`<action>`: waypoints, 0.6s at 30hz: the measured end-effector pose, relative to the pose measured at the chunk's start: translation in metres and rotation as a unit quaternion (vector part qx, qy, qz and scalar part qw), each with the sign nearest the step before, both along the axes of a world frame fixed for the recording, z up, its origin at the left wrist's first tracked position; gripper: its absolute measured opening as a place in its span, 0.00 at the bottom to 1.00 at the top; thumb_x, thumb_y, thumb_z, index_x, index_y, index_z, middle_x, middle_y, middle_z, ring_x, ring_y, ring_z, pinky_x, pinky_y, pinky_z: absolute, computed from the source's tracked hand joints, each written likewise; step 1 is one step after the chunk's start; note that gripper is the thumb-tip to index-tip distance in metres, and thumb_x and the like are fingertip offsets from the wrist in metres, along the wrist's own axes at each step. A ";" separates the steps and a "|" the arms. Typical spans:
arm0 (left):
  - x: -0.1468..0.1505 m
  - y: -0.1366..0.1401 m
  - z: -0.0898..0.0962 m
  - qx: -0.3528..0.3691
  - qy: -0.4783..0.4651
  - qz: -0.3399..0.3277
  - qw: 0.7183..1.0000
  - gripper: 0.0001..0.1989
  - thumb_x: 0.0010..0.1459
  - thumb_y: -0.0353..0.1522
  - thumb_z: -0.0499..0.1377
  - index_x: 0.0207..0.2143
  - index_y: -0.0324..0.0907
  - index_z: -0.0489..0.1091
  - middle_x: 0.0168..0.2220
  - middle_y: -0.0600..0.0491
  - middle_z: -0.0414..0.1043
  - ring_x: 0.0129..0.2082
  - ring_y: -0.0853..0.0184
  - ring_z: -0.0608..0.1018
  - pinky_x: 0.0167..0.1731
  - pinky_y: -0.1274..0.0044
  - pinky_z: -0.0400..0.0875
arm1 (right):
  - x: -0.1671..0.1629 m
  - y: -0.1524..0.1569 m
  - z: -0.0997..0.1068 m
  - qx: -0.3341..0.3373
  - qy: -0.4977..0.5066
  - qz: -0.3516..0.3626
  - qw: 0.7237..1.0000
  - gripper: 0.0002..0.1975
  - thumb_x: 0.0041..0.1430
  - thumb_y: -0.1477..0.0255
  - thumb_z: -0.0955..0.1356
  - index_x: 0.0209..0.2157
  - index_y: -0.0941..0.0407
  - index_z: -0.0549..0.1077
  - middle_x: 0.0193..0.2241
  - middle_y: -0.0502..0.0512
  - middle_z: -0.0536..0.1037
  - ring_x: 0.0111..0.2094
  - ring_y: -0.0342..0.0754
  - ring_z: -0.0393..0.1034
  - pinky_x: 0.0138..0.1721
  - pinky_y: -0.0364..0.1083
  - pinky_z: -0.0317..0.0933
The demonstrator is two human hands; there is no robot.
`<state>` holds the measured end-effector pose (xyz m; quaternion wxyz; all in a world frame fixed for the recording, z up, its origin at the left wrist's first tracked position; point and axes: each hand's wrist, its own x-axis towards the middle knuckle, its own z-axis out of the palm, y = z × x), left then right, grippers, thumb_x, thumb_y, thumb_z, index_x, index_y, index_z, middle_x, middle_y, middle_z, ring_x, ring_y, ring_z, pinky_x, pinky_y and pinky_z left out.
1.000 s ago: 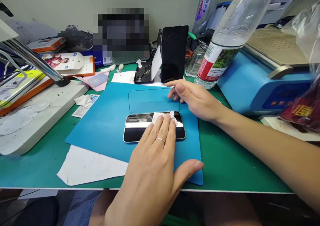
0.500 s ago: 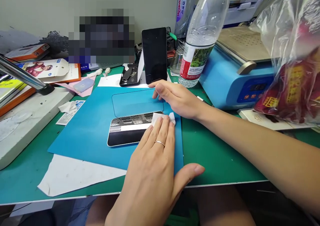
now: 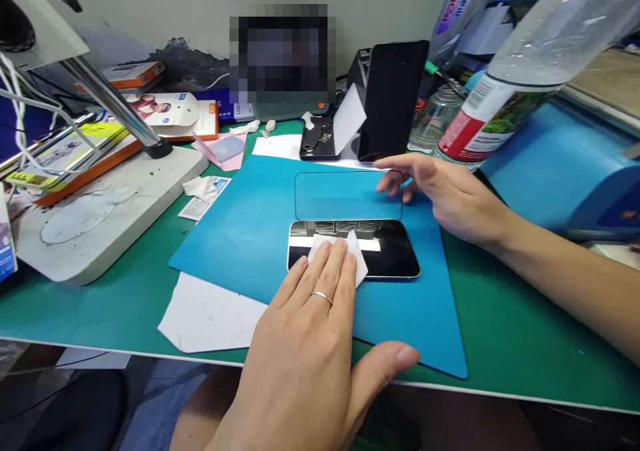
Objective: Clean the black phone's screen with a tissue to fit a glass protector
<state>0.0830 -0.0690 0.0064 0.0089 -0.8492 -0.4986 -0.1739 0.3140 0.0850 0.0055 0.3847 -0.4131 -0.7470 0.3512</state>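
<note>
My left hand (image 3: pixel 310 331), with a ring on one finger, presses a white wipe (image 3: pixel 363 268) onto a smartphone (image 3: pixel 393 254) with its long fingers together and flat. Its thumb sticks out to the right. The phone lies face up on a blue mat (image 3: pixel 225 238), its dark screen reflecting pale stripes. Just behind it is a clear, black-edged glass screen protector (image 3: pixel 340 194). My right hand (image 3: pixel 445 191) has its curled fingers at the right end of this glass and appears to hold it by the edge; the exact contact is unclear.
On the left stands a white lamp base (image 3: pixel 125 238) with a metal pole, beside books and boxes. Behind are an upright dark phone (image 3: pixel 393 101), a black phone case (image 3: pixel 317 138) and a glass jar (image 3: pixel 440 114). A plastic bottle (image 3: pixel 480 124) and a blue machine (image 3: pixel 560 171) stand right.
My left hand and the wipe have moved left along the phone, uncovering its right end. The view has turned left, so objects sit farther right. My right hand stays by the glass.
</note>
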 end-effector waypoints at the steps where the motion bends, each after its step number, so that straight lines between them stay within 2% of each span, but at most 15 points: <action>1: -0.005 0.002 0.000 -0.004 -0.001 0.013 1.000 0.41 0.77 0.52 0.37 0.68 0.28 0.66 0.70 0.42 0.59 0.70 0.50 0.66 0.63 0.57 0.74 | -0.001 0.000 0.000 -0.003 0.001 0.000 1.000 0.31 0.69 0.41 0.61 0.52 0.49 0.81 0.41 0.57 0.82 0.42 0.54 0.75 0.38 0.51 0.64; 7: -0.021 0.011 0.001 -0.024 0.009 0.059 0.998 0.40 0.77 0.52 0.37 0.72 0.30 0.60 0.73 0.42 0.56 0.73 0.51 0.63 0.65 0.56 0.72 | -0.003 0.001 0.003 -0.011 0.005 -0.008 1.000 0.32 0.67 0.39 0.62 0.51 0.48 0.82 0.40 0.59 0.83 0.42 0.56 0.76 0.37 0.52 0.64; 12: -0.022 0.016 -0.001 -0.035 0.004 0.068 0.997 0.40 0.77 0.52 0.36 0.73 0.31 0.60 0.73 0.43 0.57 0.73 0.51 0.62 0.66 0.55 0.70 | -0.005 0.000 0.004 -0.015 -0.001 -0.009 1.000 0.32 0.67 0.39 0.61 0.51 0.48 0.81 0.41 0.59 0.83 0.42 0.57 0.75 0.38 0.53 0.65; 18: -0.019 0.021 -0.002 -0.042 0.005 0.069 0.997 0.38 0.77 0.52 0.38 0.73 0.35 0.60 0.73 0.47 0.57 0.74 0.51 0.62 0.67 0.53 0.68 | -0.001 0.000 0.001 -0.009 -0.002 0.009 1.000 0.35 0.70 0.40 0.59 0.54 0.54 0.79 0.41 0.59 0.82 0.42 0.54 0.74 0.39 0.51 0.65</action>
